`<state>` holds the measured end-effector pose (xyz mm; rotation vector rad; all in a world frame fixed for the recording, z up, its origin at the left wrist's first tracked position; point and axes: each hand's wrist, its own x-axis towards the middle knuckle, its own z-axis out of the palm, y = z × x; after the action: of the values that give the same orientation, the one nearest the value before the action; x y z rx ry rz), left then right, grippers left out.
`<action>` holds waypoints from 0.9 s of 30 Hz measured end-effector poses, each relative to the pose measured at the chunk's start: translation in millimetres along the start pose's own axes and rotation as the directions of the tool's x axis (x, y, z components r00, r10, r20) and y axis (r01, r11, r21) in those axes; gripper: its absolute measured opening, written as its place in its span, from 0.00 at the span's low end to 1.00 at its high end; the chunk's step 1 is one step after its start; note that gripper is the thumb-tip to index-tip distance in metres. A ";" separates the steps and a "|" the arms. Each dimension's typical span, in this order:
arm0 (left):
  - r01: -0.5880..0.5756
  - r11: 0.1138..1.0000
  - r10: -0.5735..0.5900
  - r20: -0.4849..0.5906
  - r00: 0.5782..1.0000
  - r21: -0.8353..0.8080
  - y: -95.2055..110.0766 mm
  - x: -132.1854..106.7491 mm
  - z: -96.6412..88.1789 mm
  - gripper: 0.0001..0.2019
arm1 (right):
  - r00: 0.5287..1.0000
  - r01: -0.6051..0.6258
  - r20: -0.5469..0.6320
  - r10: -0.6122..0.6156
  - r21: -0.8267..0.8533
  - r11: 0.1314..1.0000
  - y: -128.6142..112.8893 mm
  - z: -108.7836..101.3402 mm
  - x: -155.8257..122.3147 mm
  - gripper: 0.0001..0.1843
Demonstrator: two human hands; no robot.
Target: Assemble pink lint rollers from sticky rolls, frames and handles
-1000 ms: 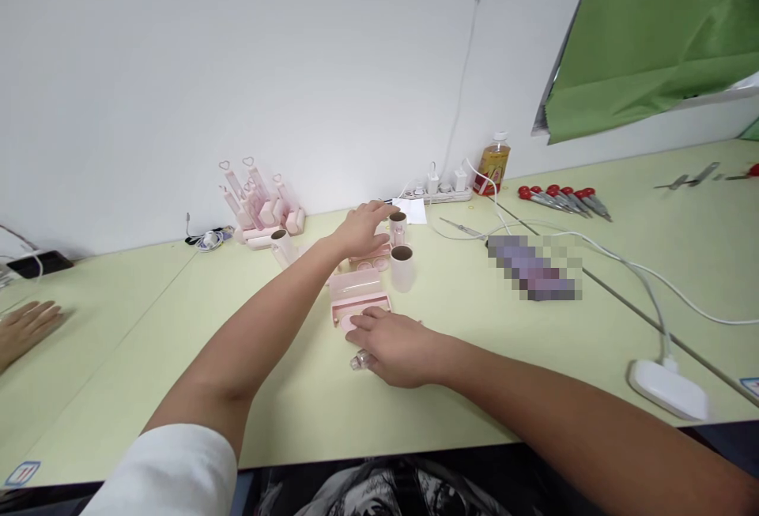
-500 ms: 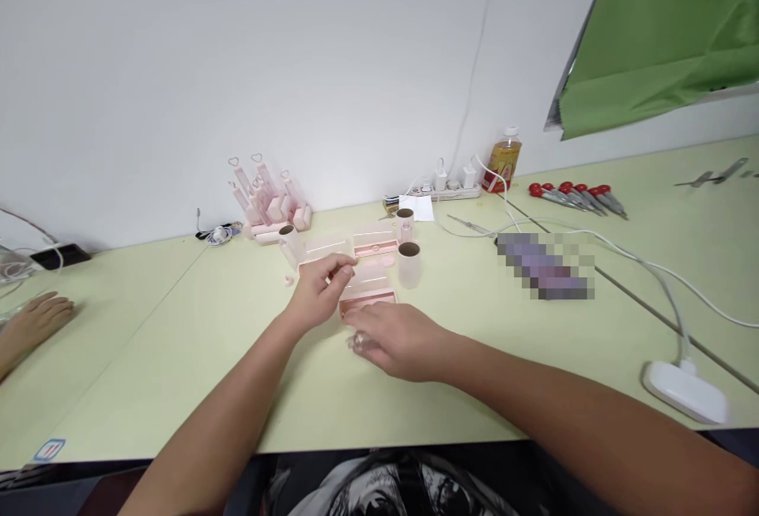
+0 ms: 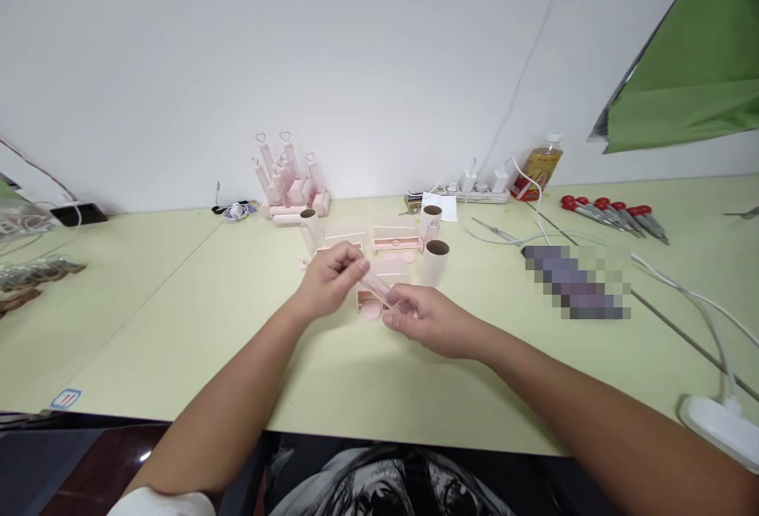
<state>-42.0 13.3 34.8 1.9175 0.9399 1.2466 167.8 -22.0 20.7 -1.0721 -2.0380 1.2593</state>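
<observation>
Between my two hands is a clear, pink-tinted tube-like piece (image 3: 375, 287), tilted down to the right. My left hand (image 3: 332, 283) pinches its upper end with thumb and fingers. At the lower end, my right hand (image 3: 432, 320) has its fingers closed round it. Under the piece sits an open pink box (image 3: 360, 298) with a clear lid, partly covered by my hands. A round pink disc (image 3: 371, 310) shows at its front. Behind it is another open pink box (image 3: 397, 245), and a third lies partly behind my left hand. White rolls with brown cores (image 3: 436, 261) stand close by.
Pink pieces with heart-shaped loops (image 3: 288, 184) are grouped by the wall. A power strip (image 3: 483, 194), a drink bottle (image 3: 538, 168), red-ended tools (image 3: 617, 216) and a blurred-out object (image 3: 572, 283) lie to the right. White cables cross the table (image 3: 474, 374).
My hands, apart before, have come together on the clear piece, which my right hand has raised and turned. The view has shifted left, and the other person's hand at the left is gone.
</observation>
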 end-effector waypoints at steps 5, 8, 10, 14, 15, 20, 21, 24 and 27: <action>0.066 0.918 -0.124 -0.124 0.985 -0.391 -13.5 9.2 -8.0 0.15 | 0.999 -0.019 -0.021 0.028 0.335 0.942 1.5 -0.6 3.5 0.21; 0.094 0.840 -0.109 0.004 0.994 -0.535 -13.2 3.9 10.7 0.24 | 0.999 -0.005 0.031 -0.011 0.476 0.879 6.0 8.7 4.3 0.22; 0.168 0.789 -0.110 0.134 0.985 -0.591 -8.7 -1.9 26.2 0.21 | 0.992 -0.045 0.124 -0.022 0.516 0.855 9.2 16.5 4.1 0.22; 0.296 0.633 -0.190 0.227 0.955 -0.715 4.3 -10.3 46.4 0.21 | 0.943 -0.174 0.333 -0.018 0.537 0.825 10.3 25.0 3.9 0.24; 0.300 0.614 -0.206 0.218 0.954 -0.730 7.4 -11.4 49.0 0.23 | 0.938 -0.180 0.348 -0.008 0.505 0.844 9.3 25.0 4.1 0.24; 0.277 0.615 -0.289 0.116 0.950 -0.738 18.0 -11.2 54.0 0.25 | 0.976 -0.133 0.191 0.108 0.123 0.983 2.3 24.5 3.2 0.24; 0.255 0.616 -0.311 0.067 0.948 -0.746 18.5 -9.2 51.8 0.25 | 0.988 -0.107 0.113 0.104 0.023 0.994 1.1 25.7 2.1 0.23; 0.148 0.620 -0.370 -0.121 0.921 -0.771 14.3 1.3 35.4 0.26 | 0.997 -0.054 -0.063 0.037 -0.287 0.956 -2.0 29.7 -2.3 0.17; 0.208 0.637 -0.411 -0.098 0.906 -0.742 3.3 10.5 16.4 0.24 | 0.997 -0.030 -0.076 0.002 -0.364 0.931 -3.2 29.2 -5.4 0.08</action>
<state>-22.9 18.1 36.9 0.9306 0.7035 1.3935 147.7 -41.8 10.6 -1.2808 -2.2630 0.8479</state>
